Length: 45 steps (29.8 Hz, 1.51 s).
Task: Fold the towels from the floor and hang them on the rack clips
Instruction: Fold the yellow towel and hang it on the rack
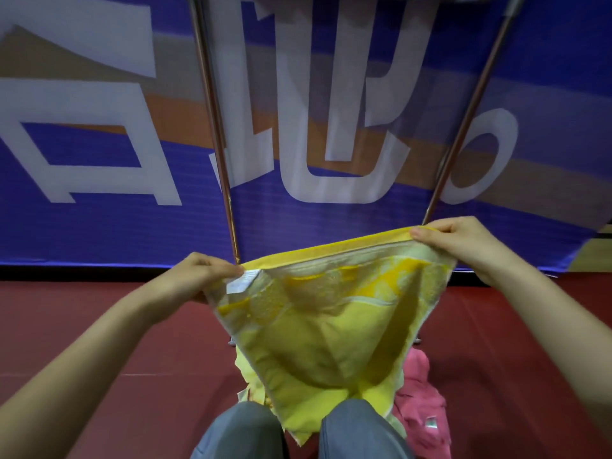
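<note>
Yellow terry towel (331,329): stretched by its top hem, hanging down over the knees, above the dark red floor (99,326).
Left hand (198,273): fingers curled, pinching the corner by the white label.
Right hand (463,240): fingers curled, pinching the opposite corner.
Crumpled pink towel (420,402): on the floor, lower right.
Step, as judged: fold corner to corner, hem taut, edges matched.
Rack clips: out of view.

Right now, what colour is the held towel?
The towel is yellow, patterned in deeper yellow; head view.
</note>
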Each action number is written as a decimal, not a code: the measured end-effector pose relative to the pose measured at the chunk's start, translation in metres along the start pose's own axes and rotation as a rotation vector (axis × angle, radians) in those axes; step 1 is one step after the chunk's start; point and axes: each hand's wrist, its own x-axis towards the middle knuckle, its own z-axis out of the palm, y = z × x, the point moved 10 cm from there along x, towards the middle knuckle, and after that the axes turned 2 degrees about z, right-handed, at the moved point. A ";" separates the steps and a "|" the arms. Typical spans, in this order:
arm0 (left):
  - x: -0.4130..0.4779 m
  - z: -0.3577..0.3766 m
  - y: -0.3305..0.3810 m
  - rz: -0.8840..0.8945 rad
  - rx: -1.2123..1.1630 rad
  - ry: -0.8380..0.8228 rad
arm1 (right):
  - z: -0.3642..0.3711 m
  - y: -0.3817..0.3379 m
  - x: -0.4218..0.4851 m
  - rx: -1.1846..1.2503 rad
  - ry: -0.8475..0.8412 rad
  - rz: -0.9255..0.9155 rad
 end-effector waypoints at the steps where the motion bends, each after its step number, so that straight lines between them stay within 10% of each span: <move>1: 0.001 0.000 -0.001 -0.018 -0.010 0.049 | 0.002 0.004 -0.001 -0.003 -0.003 0.017; 18: 0.012 0.072 0.018 0.003 -0.177 0.131 | 0.154 -0.008 -0.043 0.359 -0.251 0.053; 31: 0.006 0.076 0.025 0.139 0.139 -0.068 | 0.181 -0.006 -0.064 0.578 -0.528 0.224; 45: -0.011 0.087 0.051 0.331 0.328 -0.373 | 0.145 -0.031 -0.039 -0.325 -0.476 -0.382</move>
